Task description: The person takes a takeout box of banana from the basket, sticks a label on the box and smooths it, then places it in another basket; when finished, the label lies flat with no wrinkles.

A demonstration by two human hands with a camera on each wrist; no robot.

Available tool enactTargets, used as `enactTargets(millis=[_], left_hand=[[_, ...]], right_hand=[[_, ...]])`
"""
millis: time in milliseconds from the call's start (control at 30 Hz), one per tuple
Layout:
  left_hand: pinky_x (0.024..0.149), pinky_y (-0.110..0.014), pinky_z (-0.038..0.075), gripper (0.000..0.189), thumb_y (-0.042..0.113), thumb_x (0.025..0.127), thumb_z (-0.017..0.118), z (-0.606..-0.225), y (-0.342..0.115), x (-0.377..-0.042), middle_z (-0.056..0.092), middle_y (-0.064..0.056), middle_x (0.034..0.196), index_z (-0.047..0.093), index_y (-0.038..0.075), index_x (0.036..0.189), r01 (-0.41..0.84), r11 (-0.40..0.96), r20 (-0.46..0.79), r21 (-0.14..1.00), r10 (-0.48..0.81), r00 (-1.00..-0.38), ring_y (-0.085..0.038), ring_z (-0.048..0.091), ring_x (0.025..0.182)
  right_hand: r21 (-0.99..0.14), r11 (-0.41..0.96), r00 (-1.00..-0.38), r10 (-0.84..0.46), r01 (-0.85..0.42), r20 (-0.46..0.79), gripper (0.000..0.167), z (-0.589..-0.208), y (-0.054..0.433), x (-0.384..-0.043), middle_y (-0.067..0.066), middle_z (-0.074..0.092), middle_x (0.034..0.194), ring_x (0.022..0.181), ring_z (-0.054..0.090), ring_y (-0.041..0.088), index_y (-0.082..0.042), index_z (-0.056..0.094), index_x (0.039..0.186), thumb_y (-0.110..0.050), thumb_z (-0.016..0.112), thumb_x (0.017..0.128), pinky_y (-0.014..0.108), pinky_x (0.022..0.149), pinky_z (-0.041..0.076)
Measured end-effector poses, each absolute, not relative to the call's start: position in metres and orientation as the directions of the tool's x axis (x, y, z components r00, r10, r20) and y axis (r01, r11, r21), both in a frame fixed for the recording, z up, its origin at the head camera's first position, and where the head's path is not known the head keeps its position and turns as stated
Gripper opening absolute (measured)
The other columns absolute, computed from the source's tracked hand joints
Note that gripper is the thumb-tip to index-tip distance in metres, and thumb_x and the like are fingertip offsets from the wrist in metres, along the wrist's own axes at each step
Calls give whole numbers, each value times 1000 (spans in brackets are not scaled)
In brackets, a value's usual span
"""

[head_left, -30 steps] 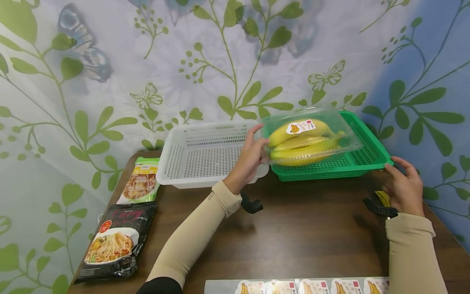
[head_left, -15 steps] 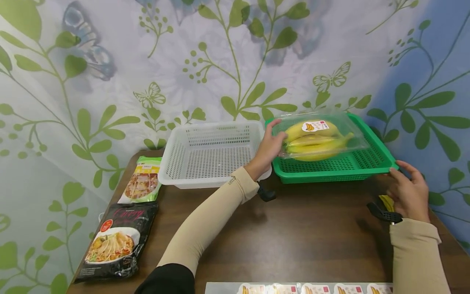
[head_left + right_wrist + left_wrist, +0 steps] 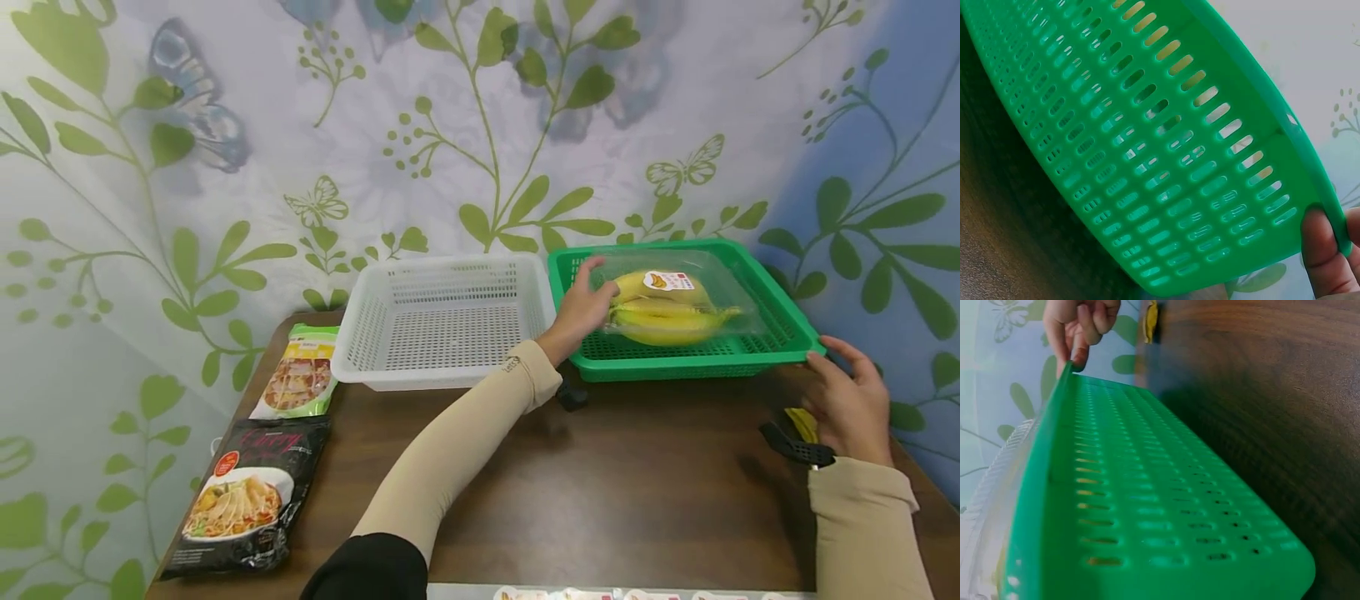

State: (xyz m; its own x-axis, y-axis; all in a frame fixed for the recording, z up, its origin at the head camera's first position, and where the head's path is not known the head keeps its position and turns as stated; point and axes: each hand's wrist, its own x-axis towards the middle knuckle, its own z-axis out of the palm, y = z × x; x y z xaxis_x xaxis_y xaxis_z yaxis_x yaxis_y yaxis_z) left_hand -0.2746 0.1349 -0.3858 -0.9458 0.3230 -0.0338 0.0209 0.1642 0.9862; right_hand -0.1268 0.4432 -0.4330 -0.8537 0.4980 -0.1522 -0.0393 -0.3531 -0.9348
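My left hand (image 3: pixel 583 310) grips the left end of a clear plastic box of bananas (image 3: pixel 667 308), which bears a small banana label on top. That box sits within the walls of a green plastic basket (image 3: pixel 675 364). At the basket's front right corner, my right hand (image 3: pixel 855 396) pinches the rim between thumb and fingers. The right wrist view shows the thumb (image 3: pixel 1322 247) on the basket's outer wall, just under the rim. Through the wall slots, some yellow shows.
A white basket (image 3: pixel 442 375) stands left of the green one. Two food packets, one green and yellow (image 3: pixel 300 375) and one black (image 3: pixel 251 492), lie at the table's left edge. A strip of banana labels (image 3: pixel 585 593) lies at the front. A yellow item (image 3: pixel 802 423) is beside the right hand.
The left hand has moved right and lowered the banana box into the green basket. The right hand keeps its pinch on the basket's corner. The head view has shifted slightly.
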Motion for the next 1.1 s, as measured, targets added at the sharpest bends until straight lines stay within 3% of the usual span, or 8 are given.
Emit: enactTargets(millis=[100,700,867,1100], left_hand=[[45,-28,32,56,25,104,51,-390,144,-274,37,2,55,35,34,156,27,199,-39,980,321,-946,-13,31,43],[40,-28,26,58,24,103,49,-409,161,-272,32,2,51,34,30,158,93,240,15,966,310,-951,-12,20,41],[46,-30,32,58,28,101,51,-410,162,-272,46,-5,74,36,32,157,96,263,15,960,294,-956,-13,25,47],[53,-33,40,58,31,103,51,-410,163,-271,50,-14,132,33,39,157,75,351,-36,933,299,-954,-14,34,56]], right_hand=[[-930,-364,-851,501,-41,-158,37,-434,445,-124,-4,46,54,35,28,12,-24,52,129,-12,69,98,33,38,22],[-911,-396,-876,472,-115,-94,36,-439,446,-123,-2,53,58,35,25,13,-19,50,128,-8,67,99,38,43,10],[-903,-412,-880,465,-123,-93,37,-439,446,-125,-1,56,61,35,25,13,-18,50,129,-7,67,99,37,43,11],[-902,-416,-877,470,-120,-100,37,-439,444,-127,0,66,69,36,25,13,-19,49,128,-8,68,98,37,43,11]])
